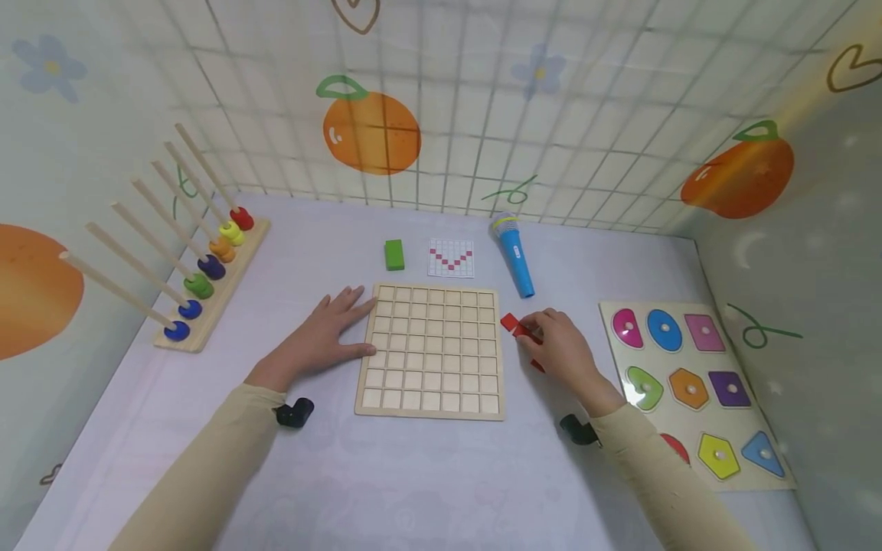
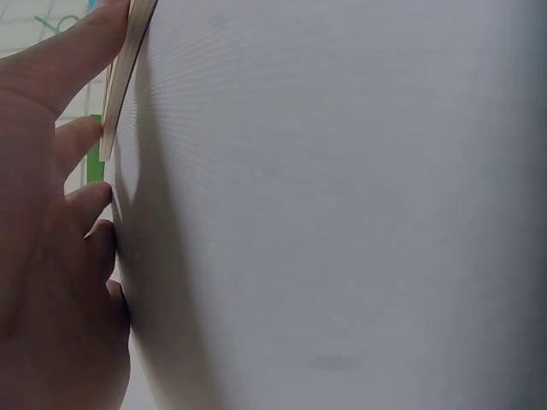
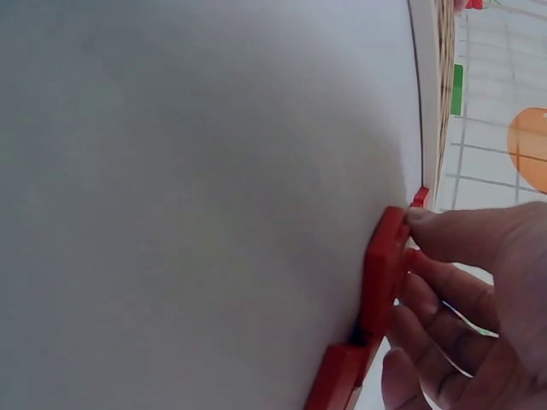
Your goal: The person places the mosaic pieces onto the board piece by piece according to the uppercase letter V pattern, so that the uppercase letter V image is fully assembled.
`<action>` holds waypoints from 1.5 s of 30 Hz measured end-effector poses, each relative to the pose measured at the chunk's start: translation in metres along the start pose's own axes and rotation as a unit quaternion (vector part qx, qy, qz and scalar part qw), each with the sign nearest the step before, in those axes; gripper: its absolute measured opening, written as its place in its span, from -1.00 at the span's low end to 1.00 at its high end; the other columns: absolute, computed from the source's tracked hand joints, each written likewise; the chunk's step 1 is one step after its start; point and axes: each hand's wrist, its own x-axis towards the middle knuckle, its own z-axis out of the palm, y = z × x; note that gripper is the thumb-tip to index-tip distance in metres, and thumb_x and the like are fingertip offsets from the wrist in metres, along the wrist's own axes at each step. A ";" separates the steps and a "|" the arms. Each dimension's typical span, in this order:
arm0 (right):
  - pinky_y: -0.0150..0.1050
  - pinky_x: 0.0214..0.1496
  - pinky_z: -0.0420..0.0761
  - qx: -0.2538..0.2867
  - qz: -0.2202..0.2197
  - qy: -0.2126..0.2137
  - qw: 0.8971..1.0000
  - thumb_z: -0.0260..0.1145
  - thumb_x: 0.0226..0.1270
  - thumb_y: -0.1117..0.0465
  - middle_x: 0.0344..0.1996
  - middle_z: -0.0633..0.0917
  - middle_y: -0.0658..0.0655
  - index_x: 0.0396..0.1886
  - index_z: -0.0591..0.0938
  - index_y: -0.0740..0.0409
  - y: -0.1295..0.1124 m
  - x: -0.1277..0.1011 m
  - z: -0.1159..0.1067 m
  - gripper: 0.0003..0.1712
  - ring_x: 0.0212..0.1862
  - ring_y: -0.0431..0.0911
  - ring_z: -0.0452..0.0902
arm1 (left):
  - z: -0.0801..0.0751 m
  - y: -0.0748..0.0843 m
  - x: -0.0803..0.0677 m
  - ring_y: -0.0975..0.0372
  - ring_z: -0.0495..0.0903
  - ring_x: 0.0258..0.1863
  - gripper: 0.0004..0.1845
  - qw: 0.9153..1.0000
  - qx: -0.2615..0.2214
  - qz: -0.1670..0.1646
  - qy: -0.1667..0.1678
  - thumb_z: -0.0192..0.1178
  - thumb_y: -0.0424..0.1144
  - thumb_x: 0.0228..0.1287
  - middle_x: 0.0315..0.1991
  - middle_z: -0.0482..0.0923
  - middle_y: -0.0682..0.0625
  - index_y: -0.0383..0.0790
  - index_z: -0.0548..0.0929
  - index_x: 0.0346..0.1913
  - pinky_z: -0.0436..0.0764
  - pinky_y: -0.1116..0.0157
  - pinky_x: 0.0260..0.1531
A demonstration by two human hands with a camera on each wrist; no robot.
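A square wooden grid board [image 1: 430, 417] lies flat on the table. My left hand [image 1: 325, 337] is spread at its left side, with thumb and index fingertip touching the edge; the left wrist view shows the fingers [image 2: 81, 141] against the board's side [image 2: 128, 73]. To the right of the board, my right hand [image 1: 561, 348] pinches one of several small red blocks [image 1: 509, 321] between thumb and index finger. In the right wrist view, the thumb [image 3: 461, 231] presses on a red block [image 3: 383, 273], with another red block [image 3: 335, 376] close by.
Behind the board are a green block [image 1: 394, 255], a pattern card [image 1: 451, 258] with red squares in a V, and a blue toy microphone [image 1: 515, 260]. A peg stand [image 1: 200, 329] with coloured beads is on the left. A shape puzzle [image 1: 671, 405] lies on the right.
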 end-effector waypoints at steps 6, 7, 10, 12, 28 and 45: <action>-0.14 -0.13 0.71 0.011 0.008 -0.010 1.000 0.49 0.31 0.07 -0.13 0.63 0.14 0.05 0.65 0.16 -0.001 0.002 -0.002 -0.59 -0.10 0.02 0.51 | 0.000 -0.002 0.000 0.00 -0.32 0.64 0.03 1.000 0.008 -0.001 -0.019 0.22 0.40 0.26 0.67 -0.22 -0.09 0.03 0.08 0.64 -0.32 -0.05 0.58; -0.14 -0.13 0.71 0.015 0.009 -0.011 1.000 0.49 0.31 0.07 -0.13 0.63 0.14 0.05 0.64 0.15 -0.002 0.003 -0.002 -0.59 -0.10 0.03 0.51 | 0.000 -0.002 0.000 0.00 -0.32 0.64 0.03 1.000 0.008 -0.001 -0.021 0.22 0.39 0.26 0.67 -0.22 -0.09 0.02 0.07 0.64 -0.32 -0.05 0.58; -0.12 -0.11 0.72 0.027 0.012 -0.015 0.999 0.50 0.30 0.09 -0.13 0.64 0.15 0.04 0.60 0.13 -0.002 0.003 -0.003 -0.59 -0.10 0.03 0.53 | -0.001 -0.001 0.000 0.00 -0.34 0.63 0.04 1.000 0.010 -0.003 -0.028 0.23 0.38 0.26 0.67 -0.24 -0.09 0.02 0.05 0.65 -0.34 -0.04 0.58; -0.11 -0.09 0.73 0.031 0.012 -0.016 0.999 0.50 0.30 0.11 -0.12 0.65 0.15 0.04 0.59 0.12 -0.002 0.003 -0.004 -0.59 -0.09 0.04 0.53 | -0.002 0.000 0.000 0.00 -0.34 0.63 0.04 0.999 0.011 -0.002 -0.031 0.23 0.37 0.27 0.67 -0.24 -0.09 0.02 0.04 0.65 -0.34 -0.04 0.58; -0.09 -0.13 0.73 0.023 -0.009 -0.014 1.000 0.39 0.43 0.17 -0.10 0.72 0.20 0.12 0.58 0.04 0.004 0.010 -0.003 -0.67 -0.14 0.06 0.57 | -0.004 0.002 -0.002 -0.03 -0.34 0.63 0.03 1.000 0.000 0.006 -0.029 0.27 0.32 0.27 0.66 -0.24 -0.11 -0.03 0.06 0.64 -0.33 -0.06 0.57; -0.19 -0.29 0.71 0.051 -0.021 -0.006 0.998 0.39 0.42 0.21 -0.11 0.75 0.21 0.13 0.61 0.04 -0.004 0.005 -0.008 -0.67 -0.25 0.02 0.59 | -0.007 0.002 0.001 0.01 -0.39 0.63 0.06 0.999 0.000 -0.002 -0.049 0.29 0.32 0.25 0.67 -0.28 -0.08 0.02 0.01 0.65 -0.36 -0.03 0.57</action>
